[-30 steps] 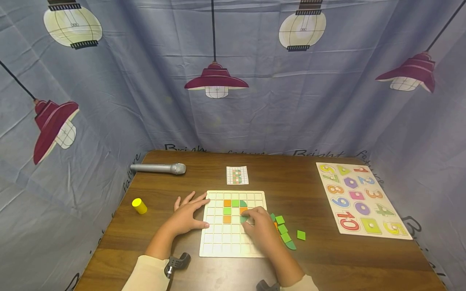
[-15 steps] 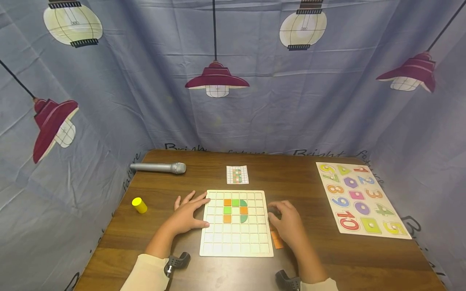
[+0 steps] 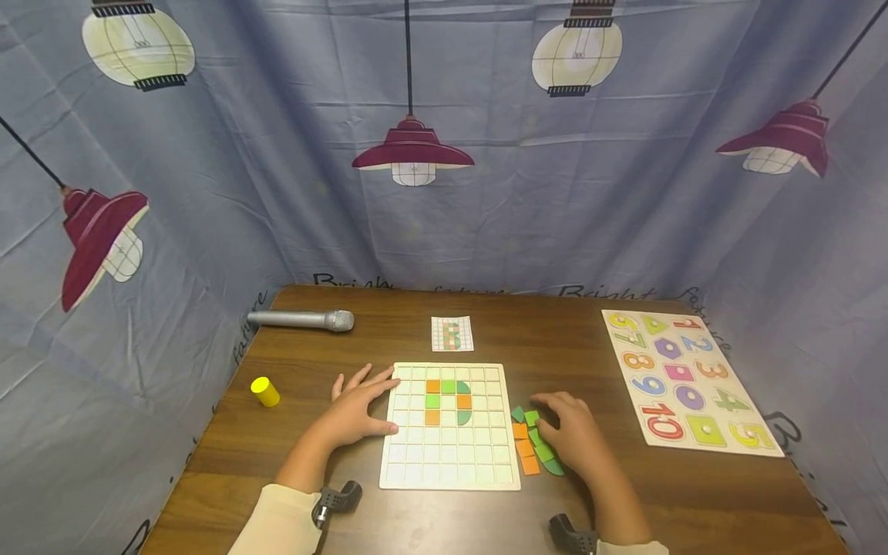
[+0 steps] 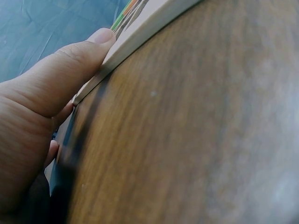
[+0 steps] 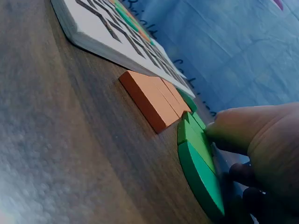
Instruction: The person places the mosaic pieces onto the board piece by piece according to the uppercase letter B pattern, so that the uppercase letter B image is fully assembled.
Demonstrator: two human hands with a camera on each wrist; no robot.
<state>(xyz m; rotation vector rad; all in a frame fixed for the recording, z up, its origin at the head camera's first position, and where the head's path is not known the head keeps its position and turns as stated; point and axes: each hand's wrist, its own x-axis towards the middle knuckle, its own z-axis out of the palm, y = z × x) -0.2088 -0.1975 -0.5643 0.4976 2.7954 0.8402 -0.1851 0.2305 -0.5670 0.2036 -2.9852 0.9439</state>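
Note:
A cream grid board (image 3: pixel 449 462) lies in the middle, bearing several orange, light green and dark green tiles. My left hand (image 3: pixel 354 412) spreads its fingers at the board's left edge; in the left wrist view its thumb (image 4: pixel 77 65) rests against that edge. To the right of the board, my right hand (image 3: pixel 577 433) is beside a cluster of loose tiles, thumb and forefinger apart. Orange squares (image 3: pixel 524 447) lie nearest the board, with light green squares (image 3: pixel 544 452) and a dark green quarter-round tile (image 5: pixel 201 179) beside them. The right thumb (image 5: pixel 229 133) is against the green tiles; its other fingertips are partly hidden.
A small printed pattern card (image 3: pixel 452 334) lies behind the board. At the back left is a grey microphone (image 3: pixel 301 320), with a yellow cylinder (image 3: pixel 265 391) nearer. A number-and-shape puzzle board (image 3: pixel 683 381) occupies the right side. Printed curtains (image 3: pixel 486 231) surround the table.
My right hand has left a dark green quarter-round tile on the grid, then moved right past the orange tiles to the green ones. The left hand stays in place.

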